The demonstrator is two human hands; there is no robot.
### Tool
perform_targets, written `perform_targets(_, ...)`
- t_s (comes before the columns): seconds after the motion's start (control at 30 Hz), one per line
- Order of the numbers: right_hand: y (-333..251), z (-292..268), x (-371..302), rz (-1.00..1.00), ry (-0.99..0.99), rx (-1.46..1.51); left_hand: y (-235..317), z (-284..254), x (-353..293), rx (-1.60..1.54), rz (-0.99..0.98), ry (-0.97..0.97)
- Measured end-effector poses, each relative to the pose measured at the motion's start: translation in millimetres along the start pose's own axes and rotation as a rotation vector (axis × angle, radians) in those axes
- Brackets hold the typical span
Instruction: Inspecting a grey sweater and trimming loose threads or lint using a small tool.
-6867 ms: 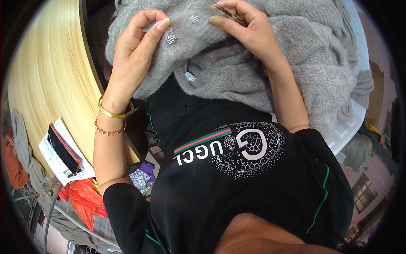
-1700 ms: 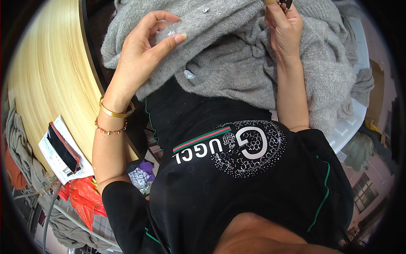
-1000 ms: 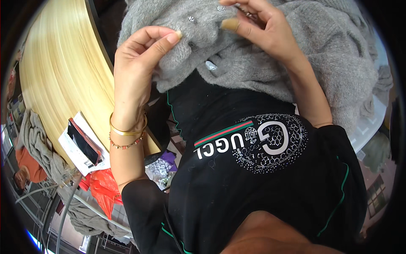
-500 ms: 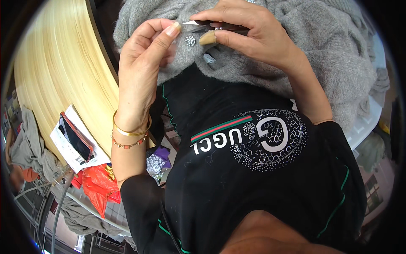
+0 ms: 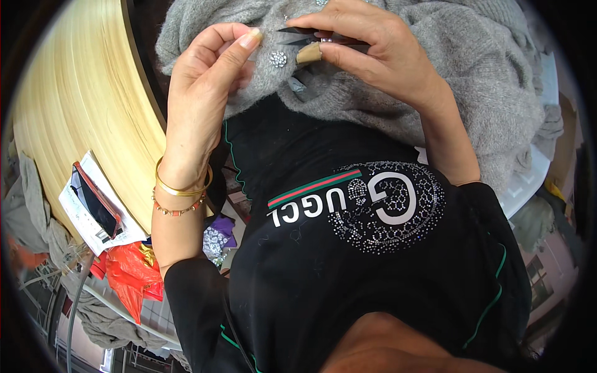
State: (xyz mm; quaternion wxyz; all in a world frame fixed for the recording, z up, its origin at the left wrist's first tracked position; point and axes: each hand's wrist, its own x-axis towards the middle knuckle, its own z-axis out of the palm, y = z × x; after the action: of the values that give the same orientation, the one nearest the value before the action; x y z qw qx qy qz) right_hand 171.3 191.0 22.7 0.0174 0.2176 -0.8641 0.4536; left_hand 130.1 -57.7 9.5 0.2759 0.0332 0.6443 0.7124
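Observation:
A fuzzy grey knitted garment (image 5: 485, 93) lies bunched across my lap. On it sits a round sparkling rhinestone button (image 5: 278, 59). My right hand (image 5: 379, 46) holds small dark thread snips (image 5: 298, 41) above the knit, their blades apart and pointing left. Its thumb wears a tan finger cover (image 5: 309, 53). Just left of the blade tips, my left hand (image 5: 208, 68) pinches thumb against forefinger over the garment. Whatever is between those fingertips is too fine to make out. A second sparkling button (image 5: 322, 2) shows at the top edge.
At left stands a wood-grain table (image 5: 74, 93) with a phone (image 5: 96, 202) on white papers (image 5: 127, 230). Below it are a red plastic bag (image 5: 134, 273) and a purple-and-silver packet (image 5: 219, 239). White plastic (image 5: 528, 180) edges the garment on the right.
The snips' blades have spread apart and sit slightly away from my left fingertips, where they had reached before. My left hand keeps its pinch. The whole view has shifted a little.

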Motion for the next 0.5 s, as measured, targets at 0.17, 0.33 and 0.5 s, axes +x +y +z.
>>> perform_targets(0.17, 8, 5, -1, 0.064, 0.062, 0.123, 1, 0, -2, 0.072, -0.063, -0.102)
perform_targets(0.33, 19, 12, -10, 0.331, 0.113, 0.299, -21, -3, 2, 0.278, -0.098, -0.232)
perform_targets(0.5, 25, 19, -18, 0.528, 0.106, 0.662, -38, -5, 6, 0.558, -0.102, -0.289)
